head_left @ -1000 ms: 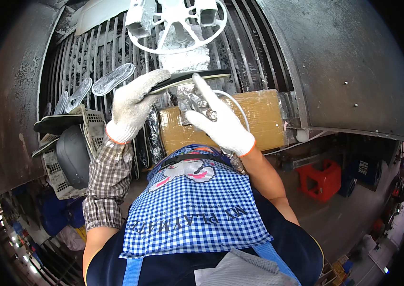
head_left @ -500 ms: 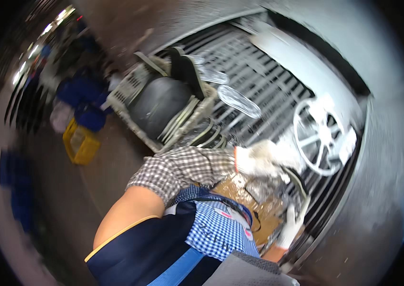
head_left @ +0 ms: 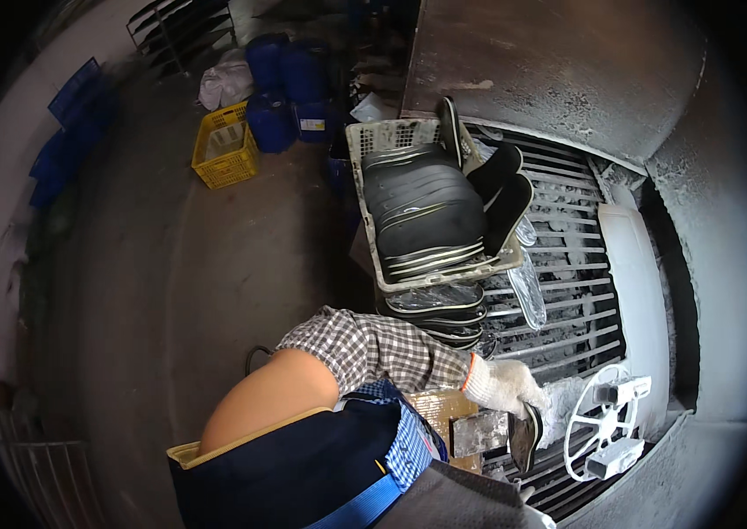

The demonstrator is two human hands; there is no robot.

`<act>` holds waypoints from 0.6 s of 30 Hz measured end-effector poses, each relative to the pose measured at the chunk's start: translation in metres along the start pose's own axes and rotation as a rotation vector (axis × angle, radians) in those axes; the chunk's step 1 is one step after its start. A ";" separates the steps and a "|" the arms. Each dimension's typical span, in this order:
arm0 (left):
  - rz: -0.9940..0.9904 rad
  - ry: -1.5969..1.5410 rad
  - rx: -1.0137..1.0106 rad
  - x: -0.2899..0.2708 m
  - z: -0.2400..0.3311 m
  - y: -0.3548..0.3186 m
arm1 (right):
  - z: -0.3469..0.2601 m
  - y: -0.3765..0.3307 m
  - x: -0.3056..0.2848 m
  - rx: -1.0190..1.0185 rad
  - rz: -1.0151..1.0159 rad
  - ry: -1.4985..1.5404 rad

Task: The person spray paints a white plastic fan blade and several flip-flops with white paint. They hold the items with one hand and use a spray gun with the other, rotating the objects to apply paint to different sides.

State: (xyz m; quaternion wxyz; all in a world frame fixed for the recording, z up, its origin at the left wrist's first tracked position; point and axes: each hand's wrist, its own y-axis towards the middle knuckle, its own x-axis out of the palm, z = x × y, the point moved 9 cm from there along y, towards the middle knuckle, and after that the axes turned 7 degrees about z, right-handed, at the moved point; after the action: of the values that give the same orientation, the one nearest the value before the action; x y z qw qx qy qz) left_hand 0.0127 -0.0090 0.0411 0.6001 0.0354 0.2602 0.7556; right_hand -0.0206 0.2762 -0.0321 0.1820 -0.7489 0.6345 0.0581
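My left hand (head_left: pixel 507 386), in a white knit glove with an orange cuff, is closed on the upper end of a dark shoe sole (head_left: pixel 525 438) with a pale edge. The sole hangs tilted above the metal bars. My right hand cannot be made out near the lower edge. Just left of the sole lies a worn grey plate (head_left: pixel 479 435) on brown cardboard (head_left: pixel 437 409). To the right stands a white spoked wheel (head_left: pixel 604 423) with white blocks on it. Farther off, a pale plastic basket (head_left: pixel 368 242) holds many stacked black soles (head_left: pixel 422 198).
More soles (head_left: pixel 435 304) are stacked beside the basket's near side. Clear, sole-shaped pieces (head_left: pixel 527 289) lie on the slatted metal bars (head_left: pixel 576 304). A grey metal wall (head_left: pixel 735 353) bounds the right side. A yellow crate (head_left: pixel 225 145) and blue drums (head_left: pixel 289 75) stand at the far left.
The view has swung, so the basket and wheel appear farther right and lower. My left hand stays near the sole, now plainly gripping it. My right hand has dropped out of sight.
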 end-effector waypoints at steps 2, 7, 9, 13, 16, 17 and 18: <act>-0.021 0.009 0.017 0.004 -0.007 0.004 | -0.014 0.001 0.013 -0.022 -0.042 -0.023; -0.039 0.029 0.063 0.015 0.000 0.006 | -0.034 -0.007 0.033 -0.083 -0.150 -0.031; -0.083 0.025 0.062 0.024 -0.002 0.006 | -0.040 -0.011 0.038 -0.060 -0.153 -0.062; -0.183 0.109 0.028 0.026 0.010 0.011 | -0.049 -0.015 0.045 0.020 -0.134 -0.096; -0.177 0.109 0.031 0.024 0.012 0.011 | -0.063 -0.019 0.055 -0.006 -0.157 -0.125; -0.167 0.103 0.041 0.023 0.014 0.011 | -0.068 -0.022 0.056 0.020 -0.145 -0.117; -0.182 0.118 0.040 0.023 0.016 0.011 | -0.080 -0.032 0.062 0.050 -0.131 -0.107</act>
State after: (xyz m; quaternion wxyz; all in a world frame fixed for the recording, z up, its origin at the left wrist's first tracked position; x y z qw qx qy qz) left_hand 0.0027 0.0164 0.0536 0.6490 -0.0211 0.3121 0.6935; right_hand 0.0102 0.1950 0.0285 0.2376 -0.7799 0.5747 0.0703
